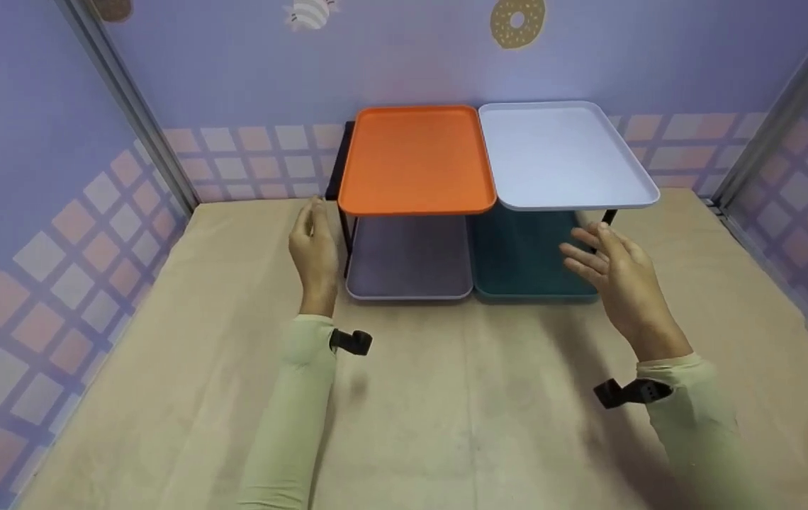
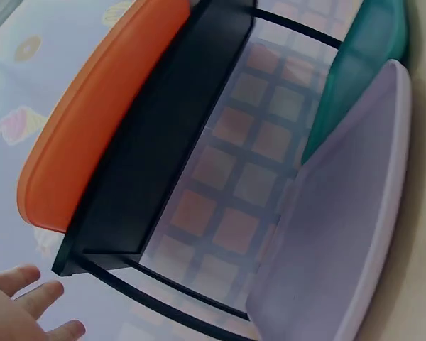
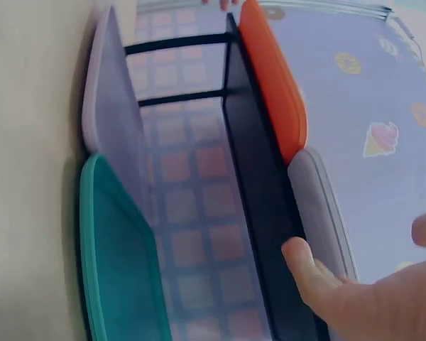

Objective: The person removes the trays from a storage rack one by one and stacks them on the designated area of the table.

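A black rack (image 2: 163,128) bears an orange tray (image 1: 418,159) and a white tray (image 1: 567,156) side by side on its top. Under it lie a pale purple tray (image 1: 410,258) and a teal tray (image 1: 531,258). My left hand (image 1: 314,251), fingers nearly straight, is beside the rack's left end, close to the orange tray's near corner. Near the right end, my right hand (image 1: 620,283) has its fingers spread, just in front of the white tray's near edge. Neither hand holds anything. In the right wrist view, the thumb and fingers overlap the white tray's edge.
The rack stands at the back of a beige tabletop (image 1: 404,404), against a purple wall (image 1: 234,64) with a checked band. Side walls with metal corner posts (image 1: 127,99) enclose the table on the left and right.
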Demonstrator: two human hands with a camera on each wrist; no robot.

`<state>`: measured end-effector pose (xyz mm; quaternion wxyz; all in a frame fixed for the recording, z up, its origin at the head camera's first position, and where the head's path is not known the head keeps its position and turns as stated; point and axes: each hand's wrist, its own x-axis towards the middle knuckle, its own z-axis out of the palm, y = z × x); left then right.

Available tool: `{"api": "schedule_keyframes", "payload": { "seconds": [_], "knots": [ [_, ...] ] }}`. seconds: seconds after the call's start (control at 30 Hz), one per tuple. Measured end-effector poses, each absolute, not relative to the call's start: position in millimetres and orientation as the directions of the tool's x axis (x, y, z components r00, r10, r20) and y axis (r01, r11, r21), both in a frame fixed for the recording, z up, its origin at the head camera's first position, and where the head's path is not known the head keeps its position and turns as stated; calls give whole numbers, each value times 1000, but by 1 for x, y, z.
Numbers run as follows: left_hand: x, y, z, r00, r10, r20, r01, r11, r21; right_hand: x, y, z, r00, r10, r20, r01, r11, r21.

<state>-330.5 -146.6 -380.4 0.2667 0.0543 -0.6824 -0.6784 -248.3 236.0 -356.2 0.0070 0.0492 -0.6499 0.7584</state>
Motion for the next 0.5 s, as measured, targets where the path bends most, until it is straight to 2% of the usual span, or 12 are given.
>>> {"api": "schedule_keyframes", "payload": {
  "seconds": [0.2, 0.37, 0.5],
  "knots": [
    [-345, -151, -374, -880, -409, 240, 266, -7, 964, -259, 232, -346, -998, -35, 55, -40, -329, -944],
    [-357, -151, -376, -903, -383, 193, 226, -44, 973, -268, 230, -342, -1000, 4, 27, -26, -512, -859],
    [-366, -150, -380, -920, -353, 171, 220, -103, 970, -274, 229, -343, -999, 28, 17, -30, -587, -809]
  ]
}}
